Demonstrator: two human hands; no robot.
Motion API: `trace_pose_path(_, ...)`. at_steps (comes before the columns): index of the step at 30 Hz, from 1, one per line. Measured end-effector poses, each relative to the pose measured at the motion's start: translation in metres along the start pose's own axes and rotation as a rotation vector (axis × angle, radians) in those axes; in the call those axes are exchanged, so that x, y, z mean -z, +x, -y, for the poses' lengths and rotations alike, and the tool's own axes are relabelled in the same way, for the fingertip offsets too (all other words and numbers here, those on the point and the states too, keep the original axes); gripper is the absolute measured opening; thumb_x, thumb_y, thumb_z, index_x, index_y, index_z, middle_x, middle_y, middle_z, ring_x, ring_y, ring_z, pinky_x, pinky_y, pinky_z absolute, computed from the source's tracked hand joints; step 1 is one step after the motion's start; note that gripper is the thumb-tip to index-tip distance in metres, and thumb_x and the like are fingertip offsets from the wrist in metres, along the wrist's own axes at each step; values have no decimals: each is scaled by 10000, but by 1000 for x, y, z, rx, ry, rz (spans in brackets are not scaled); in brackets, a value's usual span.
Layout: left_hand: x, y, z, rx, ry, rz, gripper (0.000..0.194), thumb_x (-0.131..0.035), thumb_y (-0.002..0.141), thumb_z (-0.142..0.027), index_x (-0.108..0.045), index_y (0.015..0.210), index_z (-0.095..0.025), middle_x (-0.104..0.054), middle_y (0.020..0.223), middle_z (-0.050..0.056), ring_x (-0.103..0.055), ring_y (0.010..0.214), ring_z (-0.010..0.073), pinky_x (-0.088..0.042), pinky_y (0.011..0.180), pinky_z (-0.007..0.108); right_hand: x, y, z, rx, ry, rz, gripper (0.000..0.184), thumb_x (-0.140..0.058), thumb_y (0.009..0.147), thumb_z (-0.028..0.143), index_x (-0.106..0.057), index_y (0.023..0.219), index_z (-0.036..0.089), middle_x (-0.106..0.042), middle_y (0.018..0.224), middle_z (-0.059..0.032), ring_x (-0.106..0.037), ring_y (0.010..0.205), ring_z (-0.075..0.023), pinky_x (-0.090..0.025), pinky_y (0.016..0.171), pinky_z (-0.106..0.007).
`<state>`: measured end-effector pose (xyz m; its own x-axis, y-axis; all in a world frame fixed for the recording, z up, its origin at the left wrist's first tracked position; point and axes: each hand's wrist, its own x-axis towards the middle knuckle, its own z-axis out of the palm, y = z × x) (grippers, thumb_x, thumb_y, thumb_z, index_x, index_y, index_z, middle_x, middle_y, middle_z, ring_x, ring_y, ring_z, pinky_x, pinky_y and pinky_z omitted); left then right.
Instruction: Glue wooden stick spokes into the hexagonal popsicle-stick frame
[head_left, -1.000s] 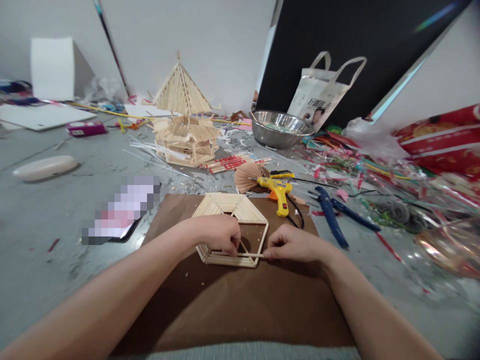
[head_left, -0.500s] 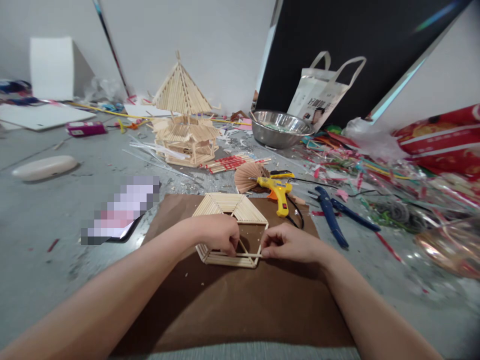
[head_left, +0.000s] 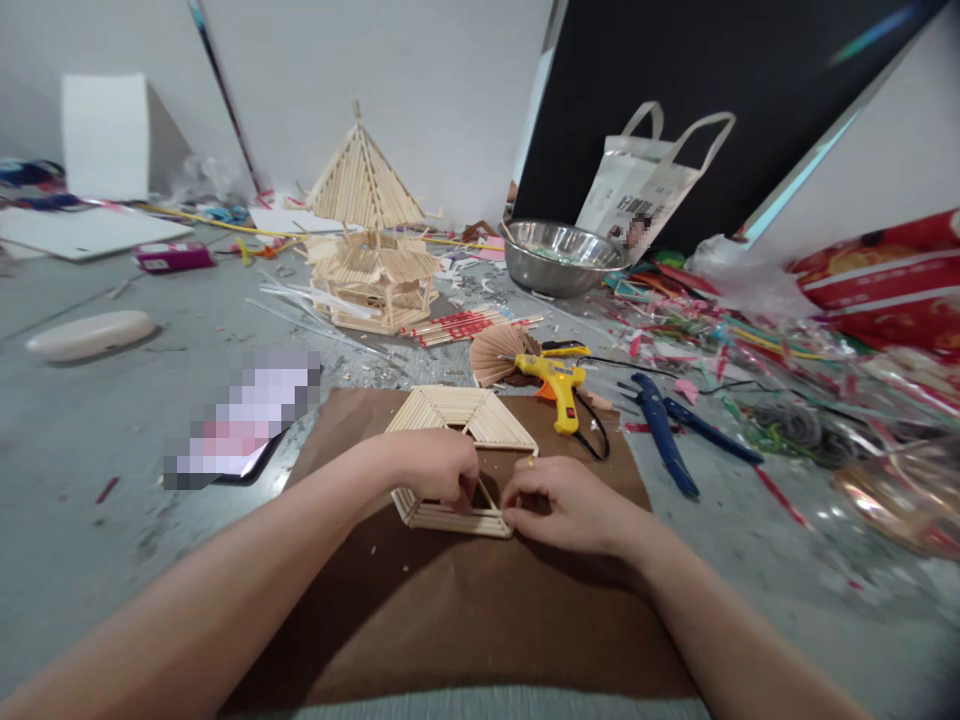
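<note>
A flat hexagonal frame of thin wooden sticks (head_left: 450,405) lies on a brown sheet (head_left: 450,620). The far and left panels are filled with rows of sticks; the middle is open. My left hand (head_left: 442,465) reaches over the frame from the left, its closed fingertips down on a wooden stick (head_left: 487,515) along the near side. At the frame's near right corner, my right hand (head_left: 559,505) pinches that stick's right end, thumb and forefinger together. The fingers cover part of the stick and of the frame's right side.
A yellow glue gun (head_left: 559,385) lies beyond the frame, with blue pliers (head_left: 664,430) to its right. Behind stands a stick pavilion model (head_left: 371,275), near a metal bowl (head_left: 562,262). A phone (head_left: 247,415) lies to the left. Scraps and wrappers litter the right.
My right hand has shifted slightly left and nearer to me, closer to the frame's corner. The stick's right end no longer sticks out past the corner. My left hand stays in place.
</note>
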<state>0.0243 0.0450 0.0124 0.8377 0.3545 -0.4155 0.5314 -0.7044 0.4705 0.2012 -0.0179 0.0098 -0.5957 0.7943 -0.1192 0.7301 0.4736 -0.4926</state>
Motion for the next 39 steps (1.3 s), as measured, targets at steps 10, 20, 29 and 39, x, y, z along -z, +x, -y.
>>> trace_pose_path(10, 0, 0, 1, -21, 11, -8, 199, -548, 610, -311, -658, 731, -196, -619, 617, -10, -451, 490, 78, -288, 440, 183, 2, -1, -3, 13, -14, 63, 143, -478, 689, 183, -613, 736, 173, -582, 720, -14, -485, 655, -107, -326, 592, -205)
trace_pose_path(20, -1, 2, -10, 32, 59, -43, 334, -457, 659, -406, -669, 790, -183, -643, 654, 35, -445, 472, 94, -298, 441, 203, 0, 0, -5, 10, 3, 77, 138, -481, 679, 176, -612, 720, 176, -570, 706, -14, -475, 638, -102, -315, 575, -201)
trace_pose_path(29, -4, 4, -16, 53, -20, -58, 297, -477, 648, -344, -661, 825, -194, -658, 729, 42, -509, 549, 109, -338, 483, 191, 1, 0, -4, -1, 23, 79, 133, -485, 670, 171, -614, 704, 168, -565, 688, -16, -469, 623, -101, -312, 566, -202)
trace_pose_path(39, -6, 5, -15, 54, 11, -84, 287, -482, 648, -357, -664, 806, -201, -656, 723, 43, -513, 544, 119, -328, 470, 200, 0, 0, -6, 11, 26, 77, 139, -479, 672, 179, -613, 707, 173, -566, 694, -15, -468, 622, -100, -313, 566, -202)
